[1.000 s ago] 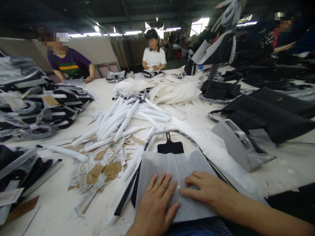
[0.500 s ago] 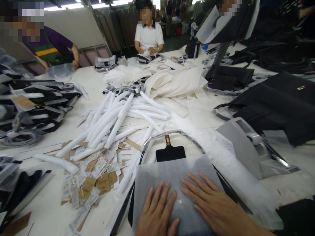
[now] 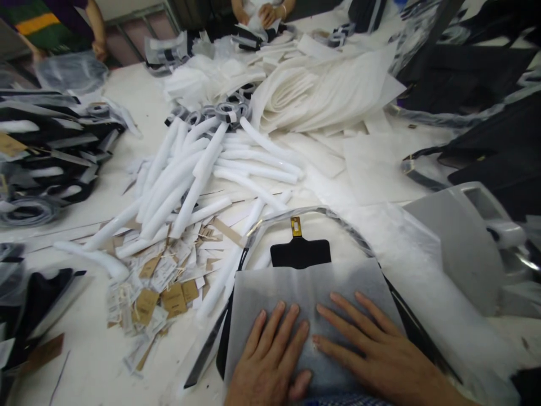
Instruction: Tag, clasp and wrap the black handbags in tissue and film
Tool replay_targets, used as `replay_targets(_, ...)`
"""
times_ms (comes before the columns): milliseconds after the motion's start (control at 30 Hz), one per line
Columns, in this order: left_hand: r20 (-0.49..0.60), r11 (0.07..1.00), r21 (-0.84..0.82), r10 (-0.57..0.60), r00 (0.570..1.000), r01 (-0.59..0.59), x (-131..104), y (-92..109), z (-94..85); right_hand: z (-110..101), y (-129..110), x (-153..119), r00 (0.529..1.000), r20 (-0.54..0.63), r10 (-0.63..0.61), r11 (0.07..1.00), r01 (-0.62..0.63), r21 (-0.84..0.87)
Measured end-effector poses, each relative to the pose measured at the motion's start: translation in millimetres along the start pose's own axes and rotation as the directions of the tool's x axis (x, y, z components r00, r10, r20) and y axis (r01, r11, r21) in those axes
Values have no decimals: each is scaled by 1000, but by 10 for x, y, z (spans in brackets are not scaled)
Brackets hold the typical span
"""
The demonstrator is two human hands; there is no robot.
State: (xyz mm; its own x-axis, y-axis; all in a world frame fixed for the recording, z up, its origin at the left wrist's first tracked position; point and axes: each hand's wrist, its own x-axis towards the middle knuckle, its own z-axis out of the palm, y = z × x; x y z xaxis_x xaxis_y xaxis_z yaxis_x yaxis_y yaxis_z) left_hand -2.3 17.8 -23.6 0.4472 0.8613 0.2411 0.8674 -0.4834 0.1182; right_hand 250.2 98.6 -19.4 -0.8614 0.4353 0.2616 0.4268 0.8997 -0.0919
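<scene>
A black bag lies at the bottom centre, its front covered by a translucent grey-white sheet [image 3: 287, 287]. My left hand [image 3: 273, 355] rests flat on the left part of the sheet, fingers spread. On the right part lies my right hand [image 3: 363, 338], also flat with its fingers apart. Above the sheet's top edge a black tab [image 3: 300, 252] with a gold metal piece [image 3: 296, 226] sticks out. The bag's handle [image 3: 315, 211], wrapped in clear plastic, arches behind the tab. The lower edge of the sheet is out of view.
White foam tubes [image 3: 198, 175] and paper tags [image 3: 169, 287] lie left of the bag. Folded white sheets [image 3: 313, 90] are piled behind. Black wrapped straps [image 3: 54, 152] are heaped at left, a grey tape dispenser [image 3: 469, 248] at right. Two people's hands [image 3: 270, 14] show across the table.
The view has tilted down, so the people's heads are out of frame. My right hand's fingers are spread wider on the sheet, and both hands remain flat on it.
</scene>
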Motion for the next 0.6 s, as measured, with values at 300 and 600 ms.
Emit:
replay_targets(300,-10,1000,-16,-10,1000,10,-8,0,13,-22,-53,90,1000,11,-18,998,19,-53)
replay_targets(600,5,1000,-6,-16,1000,16,-13,35,12,-18,-9,-15,987,129,-94,995,98,-31)
